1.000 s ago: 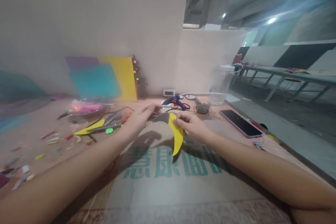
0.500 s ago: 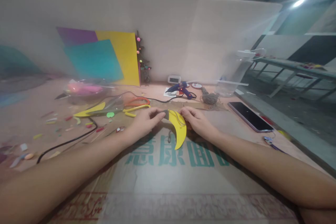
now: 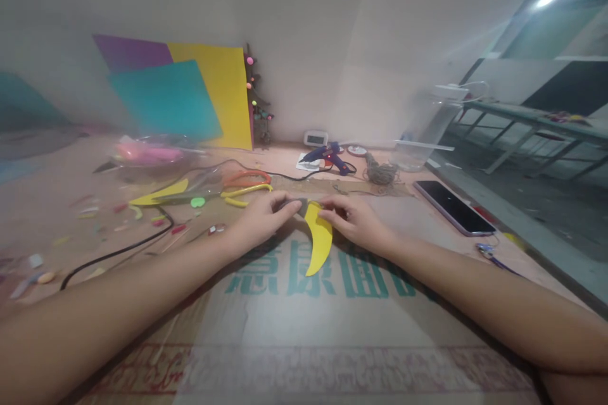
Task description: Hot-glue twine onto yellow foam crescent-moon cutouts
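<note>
A yellow crescent-shaped piece (image 3: 320,240) hangs between my hands above the printed board, its pointed end down. A small dark grey piece (image 3: 303,206) adjoins its upper left edge. My left hand (image 3: 268,218) pinches the grey piece between thumb and fingers. My right hand (image 3: 356,220) is closed on the top right edge of the yellow crescent, with the thumb across its front. A grey cord (image 3: 344,191) lies behind my right fingers.
Yellow-handled scissors (image 3: 237,196) and orange-handled ones (image 3: 247,178) lie left of centre. Behind are a blue glue gun (image 3: 327,155), a small clock (image 3: 316,138) and a twine ball (image 3: 380,171). A phone (image 3: 453,207) and a clear bottle (image 3: 427,130) stand at right; scraps lie left.
The yellow crescent has shifted slightly left and tilted, its tip swinging left. My right thumb has moved onto its front. The cord loop over the crescent no longer shows there.
</note>
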Demonstrator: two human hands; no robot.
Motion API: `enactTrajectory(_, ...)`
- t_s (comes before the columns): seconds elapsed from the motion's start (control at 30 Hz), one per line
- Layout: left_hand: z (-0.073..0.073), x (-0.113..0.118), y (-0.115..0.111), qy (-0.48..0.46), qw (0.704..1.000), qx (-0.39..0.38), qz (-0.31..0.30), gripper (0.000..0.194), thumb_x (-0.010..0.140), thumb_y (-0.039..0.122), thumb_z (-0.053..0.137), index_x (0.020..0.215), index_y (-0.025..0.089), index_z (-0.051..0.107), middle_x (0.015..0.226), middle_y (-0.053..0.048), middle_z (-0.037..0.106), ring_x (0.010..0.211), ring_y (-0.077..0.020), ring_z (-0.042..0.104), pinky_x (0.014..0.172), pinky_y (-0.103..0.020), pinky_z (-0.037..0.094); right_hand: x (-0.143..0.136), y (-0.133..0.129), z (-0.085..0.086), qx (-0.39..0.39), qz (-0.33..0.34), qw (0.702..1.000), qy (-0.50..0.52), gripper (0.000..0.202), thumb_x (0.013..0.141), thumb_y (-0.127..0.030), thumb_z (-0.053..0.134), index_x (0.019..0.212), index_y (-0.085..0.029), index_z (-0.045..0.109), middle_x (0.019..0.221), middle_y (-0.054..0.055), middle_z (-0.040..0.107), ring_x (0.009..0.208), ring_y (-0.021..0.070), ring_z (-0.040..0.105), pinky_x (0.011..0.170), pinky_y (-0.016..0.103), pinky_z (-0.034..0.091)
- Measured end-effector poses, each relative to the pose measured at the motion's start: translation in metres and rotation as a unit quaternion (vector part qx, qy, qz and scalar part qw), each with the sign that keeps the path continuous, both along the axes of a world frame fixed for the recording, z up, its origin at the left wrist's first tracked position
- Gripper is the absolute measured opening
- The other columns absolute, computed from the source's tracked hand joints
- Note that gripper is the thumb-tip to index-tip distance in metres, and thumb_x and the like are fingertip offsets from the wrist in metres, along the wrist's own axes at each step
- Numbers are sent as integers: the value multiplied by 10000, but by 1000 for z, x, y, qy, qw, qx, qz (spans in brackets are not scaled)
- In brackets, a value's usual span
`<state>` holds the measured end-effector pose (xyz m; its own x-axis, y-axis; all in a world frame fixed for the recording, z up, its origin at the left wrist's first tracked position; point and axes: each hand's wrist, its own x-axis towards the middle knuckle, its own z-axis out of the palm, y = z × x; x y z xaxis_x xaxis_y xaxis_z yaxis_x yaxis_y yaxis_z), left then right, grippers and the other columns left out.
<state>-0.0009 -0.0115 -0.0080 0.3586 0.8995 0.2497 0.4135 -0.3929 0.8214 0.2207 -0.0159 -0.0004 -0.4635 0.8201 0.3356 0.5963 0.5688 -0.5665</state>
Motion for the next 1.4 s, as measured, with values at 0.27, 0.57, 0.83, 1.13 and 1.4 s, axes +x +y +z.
enactTrajectory(0.27,-1,0,0,-15,1000,-24,-3,349,861,491,513,865,163,632,666,1,606,552,-129,515,494,-225,366,26,26,43,103,-116,986,-58,344,903,-403,477,704,-165,626,642,20,600,617,144,521,566,261,327)
enactTrajectory(0.57,-2,0,1,-19,1000,-19,-14,345,858,474,513,850,156,644,638,0,609,550,-125,514,504,-222,374,22,23,37,-88,9,996,31,391,845,-401,580,1198,-232,590,1185,83,626,685,133,583,607,296,476)
enactTrajectory(0.83,-1,1,0,-7,999,-19,-41,347,872,455,491,844,154,662,584,19,566,534,-116,480,507,-218,347,-2,7,12,-258,26,953,155,271,835,-383,599,1001,-172,636,609,-33,550,519,96,504,469,223,422)
enactTrajectory(1.13,-1,1,-2,29,998,-32,-54,362,854,469,497,858,155,677,656,-6,608,582,-131,518,499,-226,354,-8,2,9,-182,-35,974,131,224,811,-395,613,802,-171,628,596,-22,575,488,97,494,451,227,378)
enactTrajectory(1.4,-1,2,-1,18,995,-40,-84,351,852,463,508,840,153,670,643,-2,584,562,-117,498,481,-211,342,-13,-2,9,-79,-42,992,88,182,839,-349,589,810,-178,644,761,19,663,690,145,586,619,262,442)
